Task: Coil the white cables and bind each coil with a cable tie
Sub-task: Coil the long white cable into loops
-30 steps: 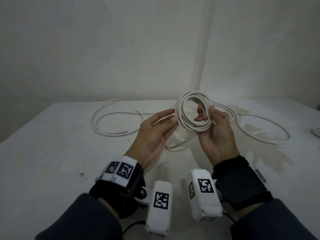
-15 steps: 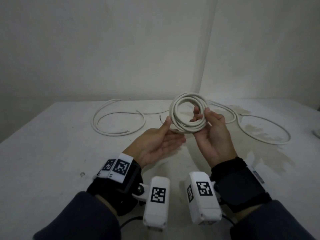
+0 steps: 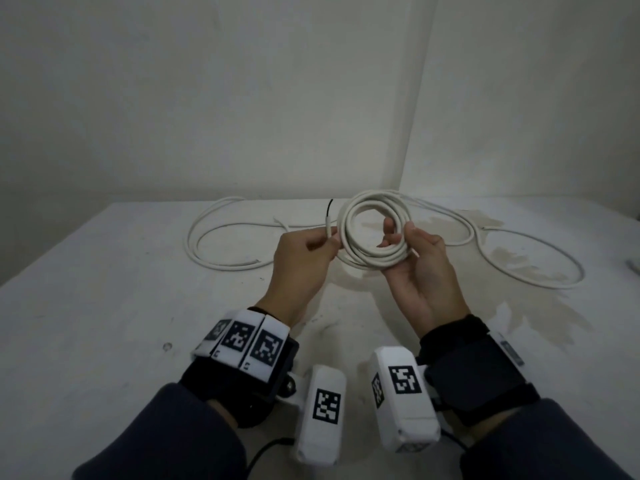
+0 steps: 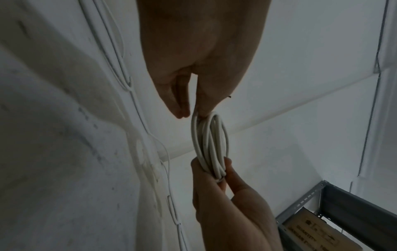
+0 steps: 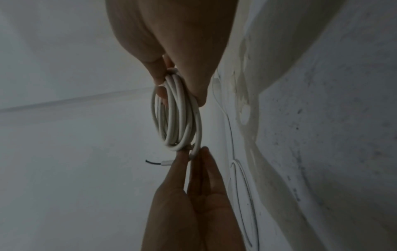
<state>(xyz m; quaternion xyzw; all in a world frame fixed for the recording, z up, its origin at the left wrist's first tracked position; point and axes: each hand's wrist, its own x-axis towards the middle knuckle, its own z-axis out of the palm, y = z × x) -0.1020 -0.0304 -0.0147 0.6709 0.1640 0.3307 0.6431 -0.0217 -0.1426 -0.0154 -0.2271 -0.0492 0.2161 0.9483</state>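
Note:
A coil of white cable (image 3: 367, 233) (image 4: 209, 144) (image 5: 176, 112) hangs upright in the air above the table, between both hands. My right hand (image 3: 412, 251) (image 5: 178, 81) grips the coil's right side, thumb in front and fingers through the loop. My left hand (image 3: 311, 247) (image 4: 193, 101) pinches the cable's loose end (image 3: 328, 220) at the coil's left edge; a short dark wire tip (image 3: 330, 204) (image 5: 151, 162) sticks up from that end. No cable tie is in sight.
A second white cable (image 3: 214, 247) lies in a loose loop on the white table (image 3: 86, 306) at the back left. A third cable (image 3: 519, 258) snakes across the back right, over a stained patch. Walls close off the back. A metal shelf (image 4: 343, 212) shows in the left wrist view.
My left hand has turned from palm-up and flat to a pinch on the cable's loose end, lifted up beside the coil. The coil stays in my right hand.

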